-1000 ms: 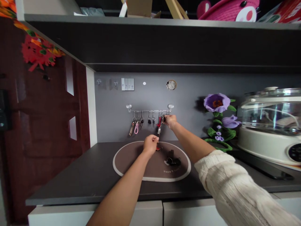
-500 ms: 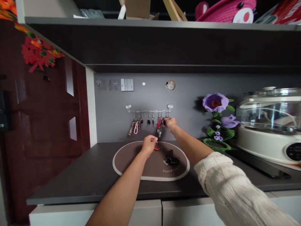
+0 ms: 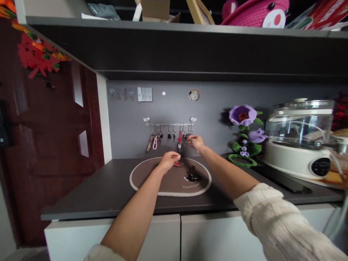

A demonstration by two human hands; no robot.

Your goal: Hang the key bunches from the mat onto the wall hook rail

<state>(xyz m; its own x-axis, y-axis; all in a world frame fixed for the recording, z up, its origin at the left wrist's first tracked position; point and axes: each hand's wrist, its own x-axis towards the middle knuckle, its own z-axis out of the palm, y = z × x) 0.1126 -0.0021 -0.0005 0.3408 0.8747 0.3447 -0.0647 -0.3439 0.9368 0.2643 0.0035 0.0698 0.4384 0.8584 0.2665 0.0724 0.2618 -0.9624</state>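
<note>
Slightly rightward, the right hand [image 3: 197, 143] was drawn; its hold cannot be told; keys [image 3: 185, 137] just left of it might be unhooked by brushing.

The right hand [image 3: 196, 143] has come away from the dark keys [image 3: 185, 138] under the right end of the hook rail [image 3: 170, 124]; its fingers, closed at them before, now stand loosened just beside them, with the bunch less covered. The view has shifted: far right of the rail, red foliage [image 3: 341, 110] and a woven basket [image 3: 338, 163] come in, and well below it the left sleeve's cuff [image 3: 102, 253] appears.
</note>
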